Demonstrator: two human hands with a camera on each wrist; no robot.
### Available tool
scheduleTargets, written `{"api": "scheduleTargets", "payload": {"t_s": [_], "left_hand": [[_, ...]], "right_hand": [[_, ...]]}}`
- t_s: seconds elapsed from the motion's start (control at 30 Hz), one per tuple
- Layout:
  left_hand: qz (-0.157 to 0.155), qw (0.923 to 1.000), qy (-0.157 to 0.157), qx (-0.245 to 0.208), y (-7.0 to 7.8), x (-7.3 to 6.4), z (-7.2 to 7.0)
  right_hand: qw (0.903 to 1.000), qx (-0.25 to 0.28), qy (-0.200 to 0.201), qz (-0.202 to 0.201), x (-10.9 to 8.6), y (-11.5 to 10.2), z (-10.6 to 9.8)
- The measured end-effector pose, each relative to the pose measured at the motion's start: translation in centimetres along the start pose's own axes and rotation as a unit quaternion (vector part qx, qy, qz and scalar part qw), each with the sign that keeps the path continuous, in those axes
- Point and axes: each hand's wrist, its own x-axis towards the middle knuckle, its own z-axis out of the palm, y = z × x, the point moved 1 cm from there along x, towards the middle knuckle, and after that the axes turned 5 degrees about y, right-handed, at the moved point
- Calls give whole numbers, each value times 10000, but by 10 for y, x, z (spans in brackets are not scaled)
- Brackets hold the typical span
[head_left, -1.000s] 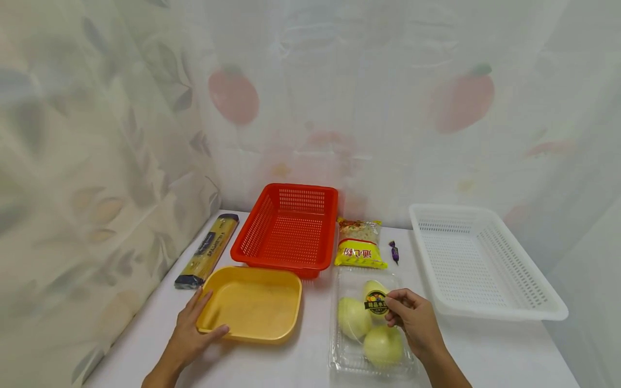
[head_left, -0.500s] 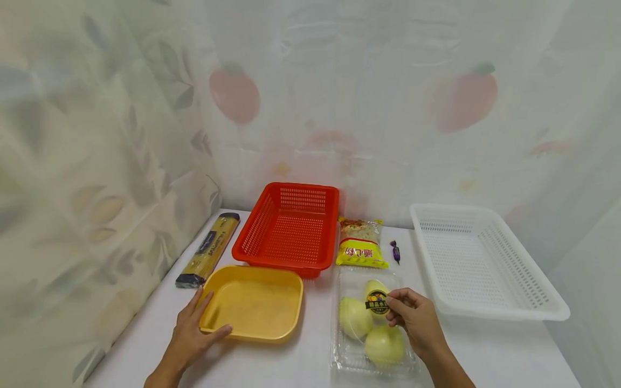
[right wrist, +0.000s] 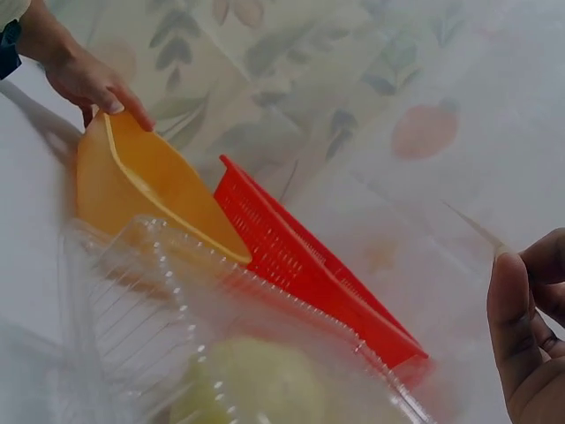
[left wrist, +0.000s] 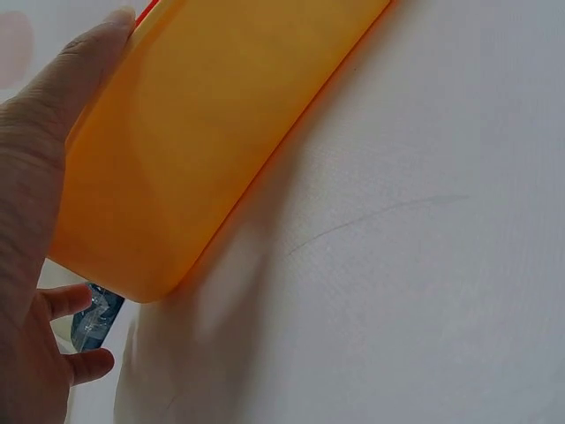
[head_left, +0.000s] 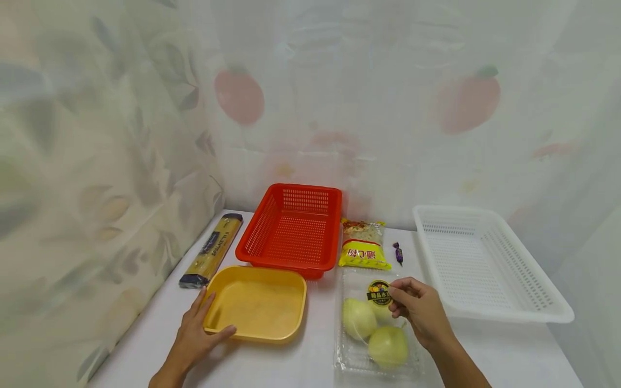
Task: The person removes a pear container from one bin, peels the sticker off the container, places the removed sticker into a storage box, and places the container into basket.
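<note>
My right hand (head_left: 421,312) pinches a round black-and-gold fruit label (head_left: 380,292) between thumb and fingertips, over a clear plastic clamshell box (head_left: 350,355). In the right wrist view the label (right wrist: 474,224) appears edge-on as a thin sliver, held apart from the box. Several round, pale green fruits, one (head_left: 388,346) nearest me, show through the lid. At the left, my left hand (head_left: 194,337) rests spread on the corner of a yellow plastic basin (head_left: 257,304), fingers along its left side and thumb on the near rim. Its thumb (left wrist: 84,66) lies along the basin wall.
Behind the basin stands a red slotted basket (head_left: 296,237), with a spaghetti pack (head_left: 213,250) to its left. A yellow pasta bag (head_left: 365,245) and a purple wrapped candy (head_left: 398,253) lie right of it. A white basket (head_left: 499,269) stands far right.
The right hand has raised the label slightly from over the fruit toward the far end of the box. My left hand stays on the basin; the view shifts a little.
</note>
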Motion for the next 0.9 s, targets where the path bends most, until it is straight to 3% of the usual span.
{"api": "scheduleTargets", "payload": {"t_s": [0.43,0.9], "left_hand": [[-200,9995,-200,112,2,0,-1],[-16,10000,-65,42,1,0,0]], "right_hand": [[9997,109,-231,46,-1,-26,17],[9977,141,-651,-80,2,-45,47]]}}
